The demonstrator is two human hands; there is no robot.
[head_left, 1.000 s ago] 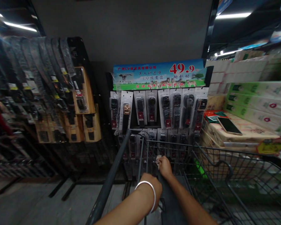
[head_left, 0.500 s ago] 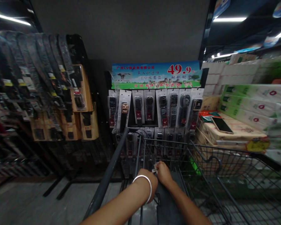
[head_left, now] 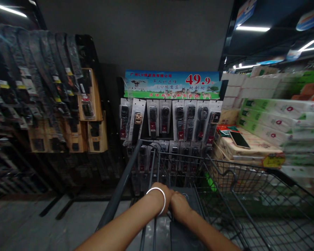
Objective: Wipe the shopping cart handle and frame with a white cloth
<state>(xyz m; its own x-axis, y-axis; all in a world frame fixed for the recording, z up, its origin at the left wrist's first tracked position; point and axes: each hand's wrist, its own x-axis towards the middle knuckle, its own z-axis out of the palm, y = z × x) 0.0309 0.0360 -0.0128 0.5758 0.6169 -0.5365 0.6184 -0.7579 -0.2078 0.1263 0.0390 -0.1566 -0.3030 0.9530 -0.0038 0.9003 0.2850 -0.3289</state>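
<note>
Mostly hidden fingers inside cart

Dim shop aisle, grey floor, belt racks.

Dark wire cart, upright, nose at belt rack; flat dark item inside.

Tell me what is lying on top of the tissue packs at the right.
A dark phone lies flat on the tissue packs; red-green packaging sits behind it. What is under the phone is covered.
</note>
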